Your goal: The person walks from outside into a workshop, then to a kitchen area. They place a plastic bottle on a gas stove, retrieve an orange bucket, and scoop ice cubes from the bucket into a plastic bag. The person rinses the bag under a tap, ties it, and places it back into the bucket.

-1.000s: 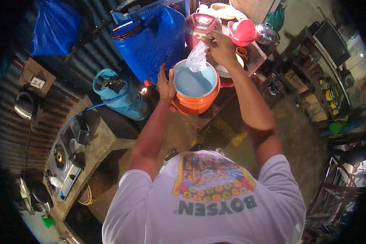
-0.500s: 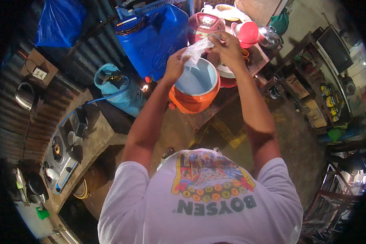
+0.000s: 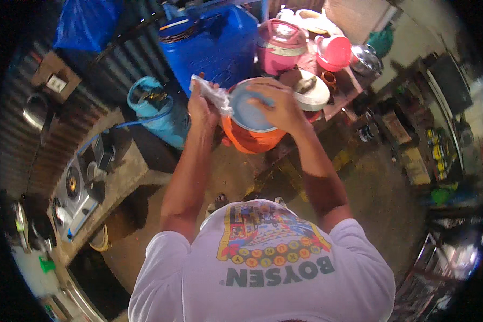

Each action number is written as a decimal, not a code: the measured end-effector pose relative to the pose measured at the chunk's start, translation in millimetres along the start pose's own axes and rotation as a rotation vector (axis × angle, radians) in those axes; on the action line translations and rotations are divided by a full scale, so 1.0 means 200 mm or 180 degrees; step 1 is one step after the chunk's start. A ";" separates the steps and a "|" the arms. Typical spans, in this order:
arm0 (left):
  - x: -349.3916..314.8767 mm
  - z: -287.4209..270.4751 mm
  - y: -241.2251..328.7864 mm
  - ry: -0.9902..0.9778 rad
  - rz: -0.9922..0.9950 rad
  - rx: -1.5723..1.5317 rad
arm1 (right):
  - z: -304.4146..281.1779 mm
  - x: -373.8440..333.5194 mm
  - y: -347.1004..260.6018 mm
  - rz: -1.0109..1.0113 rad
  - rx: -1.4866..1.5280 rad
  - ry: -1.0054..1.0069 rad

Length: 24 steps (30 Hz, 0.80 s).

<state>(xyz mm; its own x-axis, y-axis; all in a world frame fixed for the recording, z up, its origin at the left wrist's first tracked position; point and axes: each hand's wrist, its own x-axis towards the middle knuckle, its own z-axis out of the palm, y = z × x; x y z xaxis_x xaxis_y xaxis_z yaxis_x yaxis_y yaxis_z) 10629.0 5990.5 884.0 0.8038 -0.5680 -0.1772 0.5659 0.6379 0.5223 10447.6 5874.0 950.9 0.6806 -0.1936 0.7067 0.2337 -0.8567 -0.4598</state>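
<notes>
My left hand (image 3: 202, 107) grips a crumpled clear plastic bag (image 3: 216, 97) at the left rim of an orange round cooler jug (image 3: 252, 141). The jug stands uncovered, its pale blue inside showing. Over its mouth hangs my right hand (image 3: 282, 107), its fingers bent and smeared by motion, so whether anything is in them is unclear. To the right of it lies a white round lid (image 3: 312, 97) on a red container.
A big blue jerrycan (image 3: 209, 51) and a pink jug (image 3: 280, 51) stand behind the cooler, with a pink dipper (image 3: 334, 53) farther right. Left are a light blue gas cylinder (image 3: 163, 121) and a gas stove (image 3: 78, 188). Shelves (image 3: 402, 134) line the right.
My hands have moved apart; the left took the plastic bag leftward off the jug's mouth. My right hand let go of the bag and came down over the opening. The view shifted slightly.
</notes>
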 end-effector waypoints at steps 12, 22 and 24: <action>-0.99 -0.91 0.77 0.1305 0.1410 -0.0523 | 0.18 0.08 -0.27 0.0555 0.2089 -0.0280; -2.18 -1.71 1.18 0.2918 0.3249 -0.0851 | 0.72 0.46 -1.64 -0.2458 0.4500 -0.1856; -2.29 -1.81 1.31 0.2639 0.3325 -0.1118 | 0.78 0.50 -2.00 -0.3021 0.4855 -0.1828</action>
<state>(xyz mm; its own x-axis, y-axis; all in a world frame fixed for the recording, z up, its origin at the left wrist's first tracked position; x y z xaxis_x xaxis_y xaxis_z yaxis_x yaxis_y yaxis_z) 10475.5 6606.7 799.5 0.6830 0.6454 -0.3420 -0.4457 0.7392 0.5049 10530.6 6271.0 1122.3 0.0156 0.4641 0.8857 0.7354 0.5948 -0.3247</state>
